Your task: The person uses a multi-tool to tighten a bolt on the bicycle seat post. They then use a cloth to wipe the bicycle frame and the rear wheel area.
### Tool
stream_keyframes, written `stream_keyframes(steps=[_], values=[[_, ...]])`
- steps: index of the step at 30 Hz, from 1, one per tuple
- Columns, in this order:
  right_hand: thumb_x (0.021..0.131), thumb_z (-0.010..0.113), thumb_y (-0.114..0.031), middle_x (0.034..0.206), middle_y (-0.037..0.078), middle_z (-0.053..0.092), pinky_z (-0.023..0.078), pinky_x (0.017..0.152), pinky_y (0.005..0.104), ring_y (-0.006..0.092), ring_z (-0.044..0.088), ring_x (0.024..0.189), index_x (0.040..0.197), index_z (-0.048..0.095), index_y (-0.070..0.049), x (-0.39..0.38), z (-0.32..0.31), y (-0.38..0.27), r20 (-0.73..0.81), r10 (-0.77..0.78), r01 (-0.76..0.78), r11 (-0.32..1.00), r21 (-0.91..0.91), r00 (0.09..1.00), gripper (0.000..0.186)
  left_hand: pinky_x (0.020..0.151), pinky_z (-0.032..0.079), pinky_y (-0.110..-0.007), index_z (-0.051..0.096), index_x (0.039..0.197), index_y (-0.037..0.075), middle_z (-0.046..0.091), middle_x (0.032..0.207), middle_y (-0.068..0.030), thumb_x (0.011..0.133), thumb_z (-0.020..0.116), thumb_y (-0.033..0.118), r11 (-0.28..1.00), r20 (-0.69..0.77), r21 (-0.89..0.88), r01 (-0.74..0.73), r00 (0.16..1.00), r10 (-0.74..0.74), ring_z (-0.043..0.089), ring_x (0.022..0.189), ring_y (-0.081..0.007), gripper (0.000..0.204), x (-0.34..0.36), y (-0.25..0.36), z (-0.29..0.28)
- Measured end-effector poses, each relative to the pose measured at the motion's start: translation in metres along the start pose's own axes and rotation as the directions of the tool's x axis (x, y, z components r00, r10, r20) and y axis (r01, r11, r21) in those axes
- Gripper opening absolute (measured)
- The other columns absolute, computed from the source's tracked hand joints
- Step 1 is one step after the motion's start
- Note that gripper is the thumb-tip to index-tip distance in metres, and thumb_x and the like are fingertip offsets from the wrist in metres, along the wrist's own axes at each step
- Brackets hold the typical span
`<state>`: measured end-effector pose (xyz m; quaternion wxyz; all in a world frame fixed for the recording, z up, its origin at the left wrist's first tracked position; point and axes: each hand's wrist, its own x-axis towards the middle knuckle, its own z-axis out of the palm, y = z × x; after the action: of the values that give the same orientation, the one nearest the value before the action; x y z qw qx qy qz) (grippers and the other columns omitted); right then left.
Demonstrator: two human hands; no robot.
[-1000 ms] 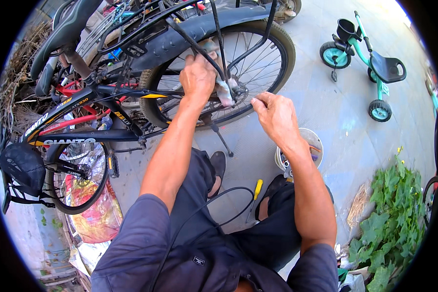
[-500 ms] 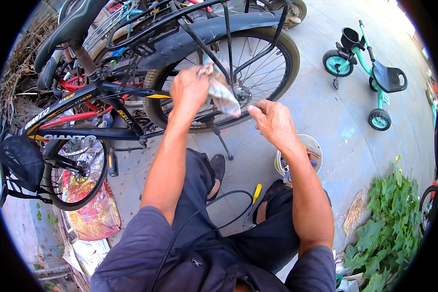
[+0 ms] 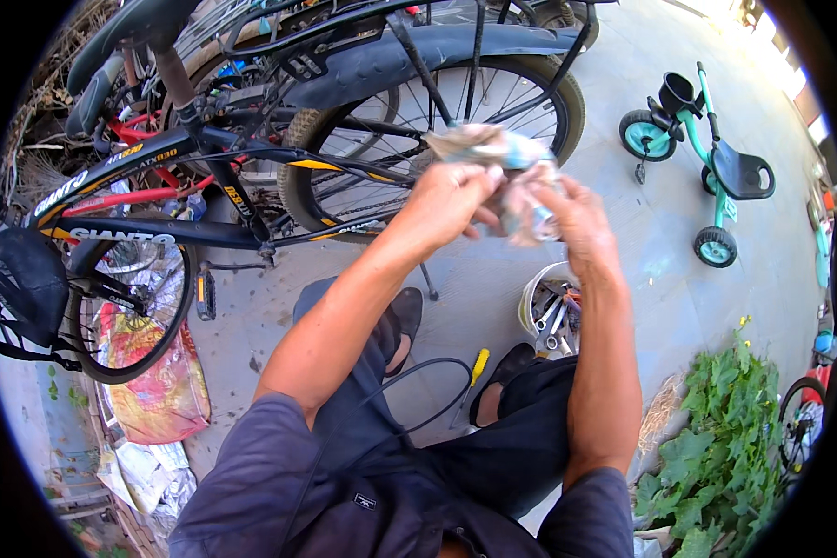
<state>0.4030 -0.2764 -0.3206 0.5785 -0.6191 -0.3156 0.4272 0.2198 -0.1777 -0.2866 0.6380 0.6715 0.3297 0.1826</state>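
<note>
A crumpled, pale patterned rag (image 3: 502, 149) is bunched between my hands, in front of the rear wheel of a black bicycle (image 3: 219, 177). My left hand (image 3: 446, 205) pinches the rag's near left side. Fingers curled, my right hand (image 3: 581, 223) grips its right side. Behind the rag, the wheel's hub is hidden, while the tyre (image 3: 572, 116) and some spokes show around it. Over the wheel run a dark mudguard (image 3: 363, 74) and a black rear rack.
Below my right hand stands a white bucket (image 3: 527, 307) of spanners and other tools. A yellow-handled screwdriver (image 3: 479, 365) lies between my feet, near a looped black cable (image 3: 418, 363). A turquoise tricycle (image 3: 707, 139) stands right; leafy plants (image 3: 716, 437) grow at lower right.
My left hand has carried the rag rightward, away from the hub. My right hand, empty before, has moved in and taken hold of the rag too.
</note>
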Motion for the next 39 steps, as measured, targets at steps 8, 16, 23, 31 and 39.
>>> stream_keyframes(steps=[8, 16, 23, 31, 39], values=[[0.081, 0.073, -0.031, 0.098, 0.017, 0.074, 0.056, 0.078, 0.0367, 0.0229, 0.071, 0.086, 0.126, 0.066, 0.000, 0.064, -0.039, 0.033, -0.468, -0.123, -0.033, 0.950, -0.311, 0.875, 0.056, 0.076, 0.052, -0.035, 0.064, 0.107, -0.003, 0.069, 0.097, -0.0132, 0.090, 0.071, 0.030, 0.803, -0.615, 0.464, -0.373, 0.517, 0.595, 0.066, 0.085, -0.0218, 0.037, 0.059, -0.005, -0.009], [0.081, 0.069, -0.044, 0.112, 0.016, 0.067, 0.050, 0.091, 0.0410, 0.0341, 0.066, 0.103, 0.119, 0.071, -0.005, 0.129, 0.023, 0.016, -0.468, -0.500, 0.136, 0.775, -0.617, 0.729, 0.055, 0.068, 0.049, -0.031, 0.064, 0.103, -0.001, 0.066, 0.077, -0.0066, 0.097, 0.061, 0.020, 0.914, -0.590, 0.164, -0.372, 0.705, 0.393, 0.059, 0.069, -0.0152, 0.022, 0.077, -0.016, -0.013], [0.084, 0.067, -0.040, 0.099, 0.024, 0.068, 0.049, 0.086, 0.0443, 0.0401, 0.066, 0.093, 0.103, 0.072, 0.001, 0.161, 0.048, 0.005, -0.394, -0.635, 0.351, 0.730, -0.586, 0.664, 0.046, 0.061, 0.045, -0.032, 0.065, 0.102, 0.001, 0.059, 0.069, -0.0062, 0.097, 0.060, 0.016, 0.907, -0.574, 0.146, -0.394, 0.713, 0.402, 0.052, 0.063, -0.0138, 0.017, 0.074, -0.015, -0.013], [0.080, 0.075, -0.033, 0.082, 0.016, 0.071, 0.050, 0.077, 0.0358, 0.0223, 0.064, 0.077, 0.094, 0.073, 0.004, 0.186, 0.063, 0.023, -0.609, -0.505, 0.383, 0.863, -0.330, 0.611, 0.040, 0.071, 0.046, -0.024, 0.065, 0.107, 0.000, 0.064, 0.086, -0.0005, 0.101, 0.058, 0.016, 0.922, -0.510, 0.123, -0.368, 0.773, 0.377, 0.054, 0.079, -0.0069, 0.019, 0.073, -0.016, -0.016], [0.080, 0.075, -0.027, 0.080, 0.018, 0.072, 0.052, 0.072, 0.0365, 0.0264, 0.069, 0.073, 0.092, 0.074, 0.001, 0.180, 0.069, 0.025, -0.585, -0.462, 0.323, 0.886, -0.333, 0.667, 0.031, 0.060, 0.044, -0.031, 0.065, 0.102, 0.001, 0.059, 0.071, -0.0063, 0.098, 0.060, 0.013, 0.882, -0.585, 0.138, -0.450, 0.682, 0.439, 0.051, 0.062, -0.0132, 0.014, 0.078, -0.020, -0.010]])
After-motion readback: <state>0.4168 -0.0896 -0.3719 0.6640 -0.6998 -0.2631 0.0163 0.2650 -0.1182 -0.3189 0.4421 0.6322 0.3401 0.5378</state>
